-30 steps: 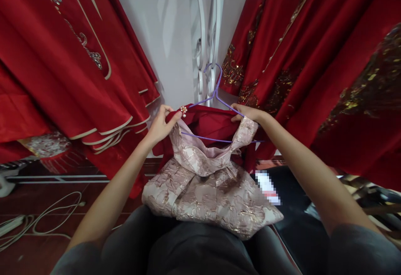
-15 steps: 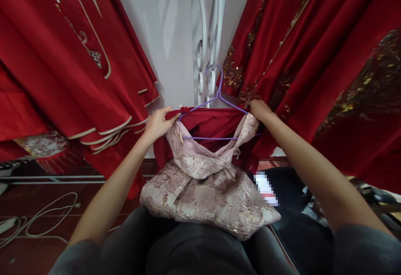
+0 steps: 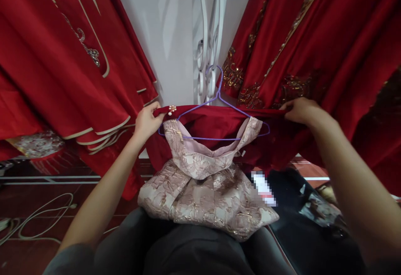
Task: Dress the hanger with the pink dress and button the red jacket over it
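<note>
- One purple wire hanger (image 3: pixel 217 96) hangs in the middle of the scene, its hook in front of a white scrolled metal grille (image 3: pixel 209 37) on the far wall
- Two garments sit on it: one pink brocade dress (image 3: pixel 203 195), whose skirt spills down onto the person's lap, and one dark red garment (image 3: pixel 216 122) behind it, pulled out flat between the two hands
- The left hand (image 3: pixel 146 120) is closed around the red garment's top edge at the left end, just beside one pearl brooch (image 3: pixel 172 109)
- The right hand (image 3: pixel 300 110) is clamped on the same edge at the right end, well apart from the left hand
- Two groups of red embroidered robes hang about: one far left (image 3: pixel 62 58), one far right (image 3: pixel 313 37)
- White cables (image 3: pixel 40 220) loop on the near-left floor
</note>
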`<action>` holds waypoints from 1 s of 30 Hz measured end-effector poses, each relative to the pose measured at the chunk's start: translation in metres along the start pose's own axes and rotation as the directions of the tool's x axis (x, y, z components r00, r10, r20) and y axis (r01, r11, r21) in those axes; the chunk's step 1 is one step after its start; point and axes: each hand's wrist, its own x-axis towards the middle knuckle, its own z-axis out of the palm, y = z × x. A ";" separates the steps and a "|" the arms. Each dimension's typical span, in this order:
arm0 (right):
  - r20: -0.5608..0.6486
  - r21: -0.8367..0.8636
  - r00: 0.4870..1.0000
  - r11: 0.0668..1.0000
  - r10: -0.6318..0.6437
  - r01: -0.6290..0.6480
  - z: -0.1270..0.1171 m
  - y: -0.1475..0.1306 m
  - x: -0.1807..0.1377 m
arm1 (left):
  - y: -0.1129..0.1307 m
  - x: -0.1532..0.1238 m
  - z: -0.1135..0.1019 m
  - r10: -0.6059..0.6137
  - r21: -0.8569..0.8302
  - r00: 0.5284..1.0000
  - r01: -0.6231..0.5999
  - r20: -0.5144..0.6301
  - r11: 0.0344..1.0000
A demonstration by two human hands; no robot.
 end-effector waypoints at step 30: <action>0.035 0.974 0.980 0.226 -0.195 0.010 0.114 -0.157 -0.140 | 0.084 -0.103 0.075 0.068 0.057 0.904 -0.101 0.421 0.993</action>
